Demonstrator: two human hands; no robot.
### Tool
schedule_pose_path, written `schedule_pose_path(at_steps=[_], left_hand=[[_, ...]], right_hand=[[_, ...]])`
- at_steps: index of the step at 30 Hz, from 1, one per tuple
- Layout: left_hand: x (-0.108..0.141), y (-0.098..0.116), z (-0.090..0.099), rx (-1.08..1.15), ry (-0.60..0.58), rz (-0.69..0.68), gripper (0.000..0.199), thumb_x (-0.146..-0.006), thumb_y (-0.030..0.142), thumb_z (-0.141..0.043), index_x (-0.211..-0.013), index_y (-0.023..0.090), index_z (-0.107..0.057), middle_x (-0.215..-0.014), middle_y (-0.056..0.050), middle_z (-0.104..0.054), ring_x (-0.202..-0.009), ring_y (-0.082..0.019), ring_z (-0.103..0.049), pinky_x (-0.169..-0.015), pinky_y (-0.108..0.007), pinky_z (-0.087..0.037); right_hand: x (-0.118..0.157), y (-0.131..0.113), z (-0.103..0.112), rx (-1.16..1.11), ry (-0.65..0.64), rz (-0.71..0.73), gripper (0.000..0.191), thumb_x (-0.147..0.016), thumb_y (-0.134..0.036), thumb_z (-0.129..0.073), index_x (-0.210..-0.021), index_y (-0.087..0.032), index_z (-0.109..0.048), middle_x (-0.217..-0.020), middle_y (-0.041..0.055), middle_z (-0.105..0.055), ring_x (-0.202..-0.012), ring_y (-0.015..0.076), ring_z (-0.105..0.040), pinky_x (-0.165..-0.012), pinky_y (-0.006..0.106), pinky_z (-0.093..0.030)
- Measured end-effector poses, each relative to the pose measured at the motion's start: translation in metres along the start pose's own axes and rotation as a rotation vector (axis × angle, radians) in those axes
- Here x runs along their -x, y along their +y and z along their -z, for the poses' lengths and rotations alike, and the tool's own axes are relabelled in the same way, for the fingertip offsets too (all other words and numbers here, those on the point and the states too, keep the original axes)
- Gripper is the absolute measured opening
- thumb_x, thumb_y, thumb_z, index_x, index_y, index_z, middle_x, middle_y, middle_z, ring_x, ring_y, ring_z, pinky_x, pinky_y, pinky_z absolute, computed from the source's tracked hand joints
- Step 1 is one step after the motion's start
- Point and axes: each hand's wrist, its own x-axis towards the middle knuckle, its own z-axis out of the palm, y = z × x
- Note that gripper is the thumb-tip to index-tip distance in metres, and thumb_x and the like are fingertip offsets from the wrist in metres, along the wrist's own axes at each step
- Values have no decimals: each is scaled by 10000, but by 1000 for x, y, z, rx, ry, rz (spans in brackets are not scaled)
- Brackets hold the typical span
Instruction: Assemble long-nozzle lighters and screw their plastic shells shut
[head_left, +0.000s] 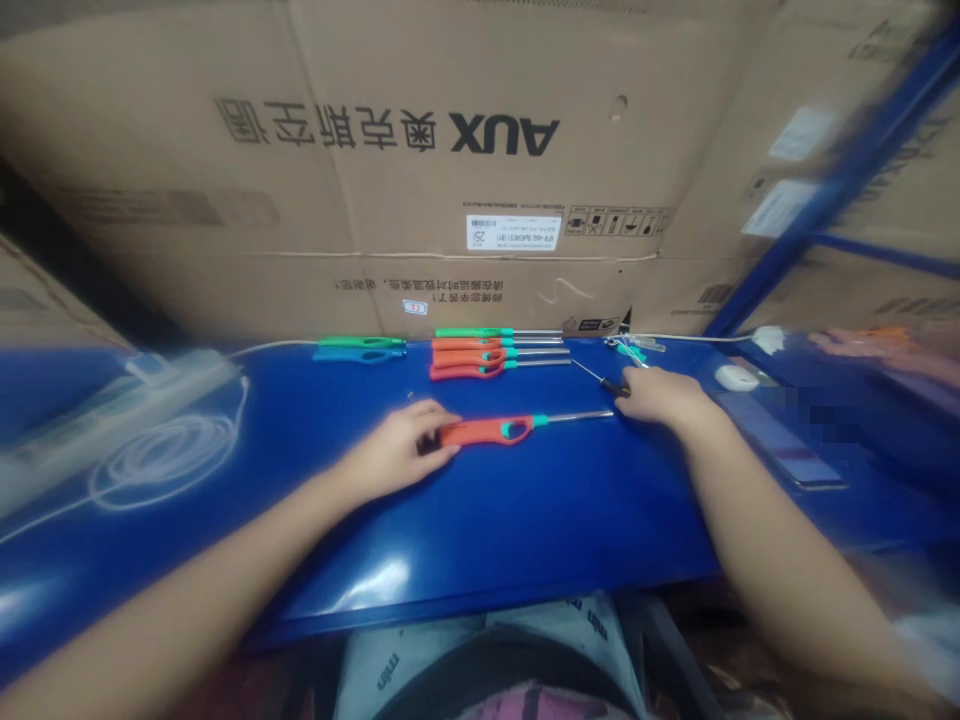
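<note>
My left hand (420, 445) grips the handle end of an orange lighter (487, 431), whose metal tube points right over the blue table (525, 520). My right hand (656, 395) is closed around the black handle of a thin screwdriver (615, 388); its shaft points up and left. Behind the held lighter lie several orange lighters (465, 358) side by side, with a green lighter (469, 332) at their back. To their left are a green handle piece (360, 342) and a blue handle piece (349, 355) without long tubes.
A cardboard wall (375, 200) closes off the back. On the left are a power strip (195, 385) and a coiled white cable (165, 450). A phone (787, 440), a round white object (737, 378) and a blue metal post (832, 190) are on the right.
</note>
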Motion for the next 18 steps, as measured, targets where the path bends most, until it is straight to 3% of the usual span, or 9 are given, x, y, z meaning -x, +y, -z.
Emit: schedule_pose_path(at_steps=[3, 5, 8, 10, 12, 15, 18], left_hand=[[0, 1, -2, 26, 6, 2, 343, -921, 369, -604, -1195, 187, -700, -1024, -83, -660, -783, -168, -625, -712, -300, -547], [1, 2, -4, 44, -3, 6, 348, -921, 371, -613, -1202, 184, -697, -1031, -84, -655, -790, -168, -636, -706, -292, -549], [1, 4, -5, 61, -26, 10, 374, -912, 371, -638, -1233, 183, -683, -1071, -90, -652, -834, -178, -655, -731, -296, -556], [1, 4, -5, 63, -32, -2, 381, -910, 373, -651, -1242, 188, -683, -1097, -96, -655, -894, -193, -663, -777, -309, -558], [1, 6, -5, 69, -30, -19, 371, -913, 367, -655, -1238, 191, -687, -1109, -98, -660, -951, -207, -662, -831, -325, -554], [2, 7, -5, 88, -31, -37, 361, -909, 354, -664, -1234, 199, -691, -1112, -94, -667, -991, -217, -660, -882, -341, -543], [2, 9, -8, 108, -27, -54, 359, -896, 343, -680, -1228, 206, -693, -1116, -88, -669, -1015, -223, -657, -911, -349, -533]], right_hand=[[3, 0, 7, -11, 17, -31, 298, -808, -355, -614, -1023, -172, -708, -1073, 194, -717, -974, 349, -696, -731, 414, -535], [5, 1, 12, -41, 95, -65, 337, -836, -413, -568, -1017, -171, -719, -1083, 192, -719, -987, 350, -694, -739, 408, -529], [7, -1, 14, -259, 412, -73, 365, -845, -425, -544, -1048, -180, -722, -1011, 156, -733, -962, 326, -691, -763, 395, -519], [8, -6, 13, -509, 651, 37, 325, -826, -409, -575, -1002, -181, -725, -914, 114, -735, -864, 276, -686, -754, 365, -519], [12, -18, 9, -757, 784, 175, 285, -828, -416, -592, -927, -180, -719, -866, 92, -730, -760, 228, -666, -717, 340, -522], [24, -43, 0, -1020, 814, 371, 272, -869, -438, -600, -936, -194, -699, -929, 88, -728, -785, 218, -672, -703, 336, -537], [39, -69, -12, -1127, 605, 533, 279, -897, -474, -615, -986, -217, -677, -829, 50, -709, -651, 188, -638, -598, 320, -516]])
